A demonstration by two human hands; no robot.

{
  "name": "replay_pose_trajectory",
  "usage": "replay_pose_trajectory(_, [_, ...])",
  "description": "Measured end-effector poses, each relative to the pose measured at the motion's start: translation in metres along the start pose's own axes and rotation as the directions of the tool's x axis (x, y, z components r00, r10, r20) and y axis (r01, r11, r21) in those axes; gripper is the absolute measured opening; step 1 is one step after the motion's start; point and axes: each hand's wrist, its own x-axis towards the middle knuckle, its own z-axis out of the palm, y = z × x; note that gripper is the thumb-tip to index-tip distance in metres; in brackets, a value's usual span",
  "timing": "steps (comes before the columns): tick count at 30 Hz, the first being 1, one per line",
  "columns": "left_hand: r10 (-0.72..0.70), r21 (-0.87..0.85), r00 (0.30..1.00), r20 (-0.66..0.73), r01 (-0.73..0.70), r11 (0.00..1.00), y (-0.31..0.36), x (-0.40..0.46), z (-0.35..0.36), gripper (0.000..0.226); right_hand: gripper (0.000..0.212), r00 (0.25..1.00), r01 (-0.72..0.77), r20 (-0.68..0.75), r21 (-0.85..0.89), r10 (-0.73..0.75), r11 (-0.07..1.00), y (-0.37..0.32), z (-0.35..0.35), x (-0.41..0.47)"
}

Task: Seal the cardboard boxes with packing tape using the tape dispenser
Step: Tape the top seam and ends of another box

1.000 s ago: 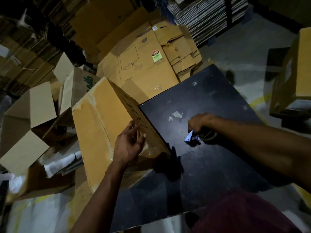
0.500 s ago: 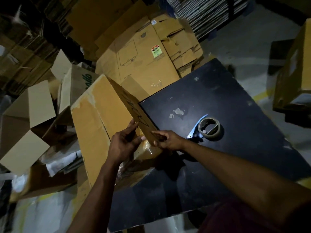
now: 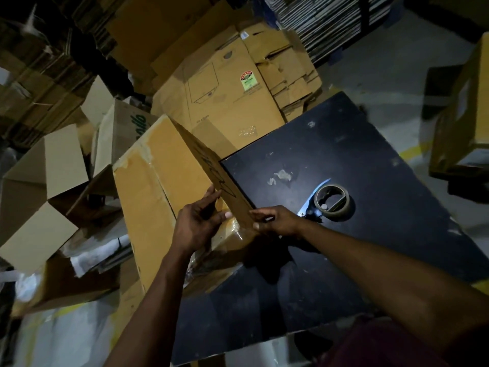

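Meanwhile, both hands, left hand (image 3: 197, 223) and right hand (image 3: 277, 221), are gripping with curled fingers a light, bendy cardboard box (image 3: 158, 197) at its stiffer corner, tape dispenser (image 3: 328, 201) lying nearby.

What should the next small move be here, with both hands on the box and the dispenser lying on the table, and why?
Probably press the raised flap down flat. Both the left hand and the right hand hold the cardboard box, its flap stands up unsealed, and the tape dispenser lies untouched on the black table.
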Motion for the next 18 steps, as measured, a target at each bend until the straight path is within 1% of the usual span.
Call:
replay_pose_trajectory(1, [0.002, 0.008, 1.0, 0.004, -0.002, 1.0, 0.001, 0.0, 0.0, 0.071, 0.051, 0.999, 0.019, -0.039, -0.068, -0.022, 0.998, 0.001, -0.001, -0.001])
replay_pose_trajectory(3, [0.0, -0.029, 1.0, 0.012, 0.0, 1.0, 0.003, -0.002, 0.001, 0.067, 0.037, 0.971, 0.035, -0.223, -0.208, -0.082, 0.977, -0.003, 0.004, -0.004])
replay_pose_trajectory(4, [-0.002, -0.082, 1.0, 0.001, 0.002, 0.997, 0.005, -0.005, 0.001, 0.064, 0.03, 0.932, 0.047, -0.335, -0.277, -0.142, 0.96, -0.01, 0.01, -0.007])
replay_pose_trajectory(5, [-0.007, -0.14, 0.999, -0.035, 0.002, 0.99, 0.006, -0.011, 0.0, 0.06, 0.025, 0.869, 0.071, -0.436, -0.361, -0.235, 0.93, -0.02, 0.018, -0.011])
replay_pose_trajectory(6, [-0.021, -0.19, 0.995, -0.094, 0.002, 0.982, 0.006, -0.018, -0.003, 0.056, 0.023, 0.799, 0.105, -0.498, -0.435, -0.336, 0.894, -0.034, 0.029, -0.018])
replay_pose_trajectory(7, [-0.044, -0.225, 0.986, -0.163, 0.006, 0.974, 0.004, -0.028, -0.009, 0.051, 0.022, 0.742, 0.155, -0.508, -0.505, -0.438, 0.849, -0.051, 0.042, -0.027])
replay_pose_trajectory(8, [-0.074, -0.26, 0.97, -0.234, 0.011, 0.966, 0.001, -0.04, -0.016, 0.045, 0.022, 0.7, 0.215, -0.478, -0.568, -0.531, 0.794, -0.07, 0.058, -0.037])
replay_pose_trajectory(10, [-0.141, -0.37, 0.912, -0.385, -0.013, 0.929, -0.014, -0.071, -0.034, 0.032, 0.022, 0.661, 0.317, -0.357, -0.664, -0.66, 0.677, -0.103, 0.094, -0.051])
replay_pose_trajectory(11, [-0.181, -0.431, 0.865, -0.467, -0.044, 0.901, -0.026, -0.09, -0.043, 0.026, 0.02, 0.652, 0.352, -0.295, -0.698, -0.698, 0.624, -0.114, 0.114, -0.054])
replay_pose_trajectory(12, [-0.23, -0.482, 0.803, -0.55, -0.08, 0.872, -0.041, -0.108, -0.051, 0.021, 0.019, 0.655, 0.376, -0.242, -0.717, -0.716, 0.586, -0.122, 0.133, -0.055])
replay_pose_trajectory(13, [-0.292, -0.535, 0.735, -0.612, -0.112, 0.838, -0.059, -0.127, -0.057, 0.019, 0.018, 0.669, 0.399, -0.188, -0.725, -0.719, 0.561, -0.126, 0.153, -0.053])
replay_pose_trajectory(14, [-0.366, -0.595, 0.671, -0.645, -0.141, 0.791, -0.078, -0.145, -0.06, 0.021, 0.018, 0.686, 0.417, -0.129, -0.737, -0.716, 0.532, -0.129, 0.17, -0.049])
replay_pose_trajectory(15, [-0.441, -0.658, 0.614, -0.655, -0.176, 0.732, -0.098, -0.163, -0.061, 0.027, 0.017, 0.694, 0.428, -0.065, -0.763, -0.717, 0.484, -0.13, 0.188, -0.042])
replay_pose_trajectory(16, [-0.528, -0.73, 0.569, -0.631, -0.205, 0.652, -0.118, -0.179, -0.06, 0.032, 0.017, 0.7, 0.436, -0.002, -0.791, -0.714, 0.43, -0.13, 0.205, -0.035])
replay_pose_trajectory(17, [-0.607, -0.804, 0.548, -0.575, -0.241, 0.544, -0.134, -0.192, -0.058, 0.034, 0.017, 0.716, 0.44, 0.052, -0.807, -0.696, 0.393, -0.131, 0.22, -0.028])
replay_pose_trajectory(18, [-0.668, -0.862, 0.548, -0.503, -0.268, 0.43, -0.15, -0.203, -0.054, 0.038, 0.019, 0.745, 0.44, 0.091, -0.812, -0.661, 0.383, -0.131, 0.235, -0.021])
